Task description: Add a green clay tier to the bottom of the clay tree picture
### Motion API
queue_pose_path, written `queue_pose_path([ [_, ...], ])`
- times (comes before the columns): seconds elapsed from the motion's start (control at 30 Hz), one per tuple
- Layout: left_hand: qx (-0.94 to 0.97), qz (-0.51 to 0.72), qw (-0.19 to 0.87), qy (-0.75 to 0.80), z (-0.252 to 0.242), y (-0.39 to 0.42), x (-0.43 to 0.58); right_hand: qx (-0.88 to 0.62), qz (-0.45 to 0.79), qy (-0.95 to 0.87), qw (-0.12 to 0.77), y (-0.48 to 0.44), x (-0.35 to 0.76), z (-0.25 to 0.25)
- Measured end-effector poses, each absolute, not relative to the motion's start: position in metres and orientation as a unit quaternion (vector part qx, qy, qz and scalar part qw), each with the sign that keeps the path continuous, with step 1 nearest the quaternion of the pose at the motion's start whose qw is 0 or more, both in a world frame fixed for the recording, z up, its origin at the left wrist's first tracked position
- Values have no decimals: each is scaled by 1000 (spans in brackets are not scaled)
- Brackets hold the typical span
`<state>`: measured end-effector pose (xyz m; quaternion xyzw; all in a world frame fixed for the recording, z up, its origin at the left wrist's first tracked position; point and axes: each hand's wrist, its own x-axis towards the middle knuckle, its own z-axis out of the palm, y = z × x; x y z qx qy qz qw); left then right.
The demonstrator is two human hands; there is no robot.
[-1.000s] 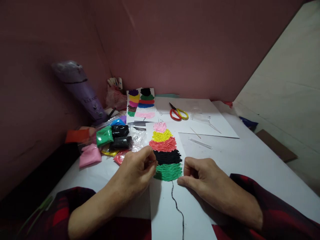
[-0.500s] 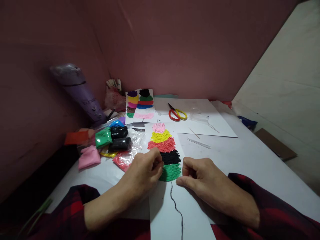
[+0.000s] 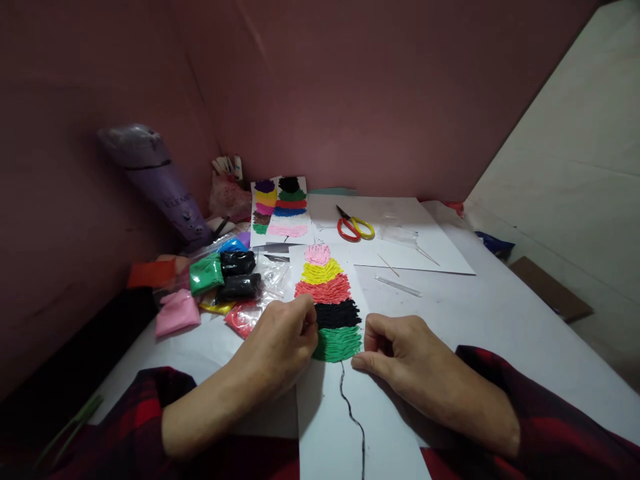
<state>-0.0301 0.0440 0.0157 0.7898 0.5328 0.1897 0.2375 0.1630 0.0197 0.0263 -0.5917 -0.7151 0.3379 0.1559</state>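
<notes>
In front of me a white paper strip (image 3: 330, 417) bears stacked bands of textured clay: pink, yellow, red, black (image 3: 340, 313) and green (image 3: 337, 345). A wavy black line (image 3: 353, 417) runs down from the green band. My left hand (image 3: 285, 340) is closed at the left edge of the black and green bands, its fingertips turned away, so what it pinches is hidden. My right hand (image 3: 395, 350) rests beside the green band's right edge, thumb and forefinger curled close to the paper. Anything between those fingers is too small to make out.
Clay packets in green (image 3: 206, 273), black (image 3: 239, 287) and pink (image 3: 177, 313) lie at the left. Behind are scissors (image 3: 355, 225), a painted sample card (image 3: 287, 212) and a large white sheet (image 3: 440, 250). A clear stick (image 3: 399, 287) lies nearer. A purple pouch (image 3: 165, 190) leans at the wall.
My left hand has shifted slightly left, uncovering a little more of the black and green bands. My right hand has stayed almost still.
</notes>
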Motion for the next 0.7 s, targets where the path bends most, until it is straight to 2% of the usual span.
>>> queue_pose_path([
  [0.5, 795, 178, 196, 547, 20, 47, -43, -594, 340, -713, 154, 19, 163, 27],
  [0.7, 764, 249, 263, 534, 28, 47, -49, -590, 339, -716, 157, 20, 164, 25],
])
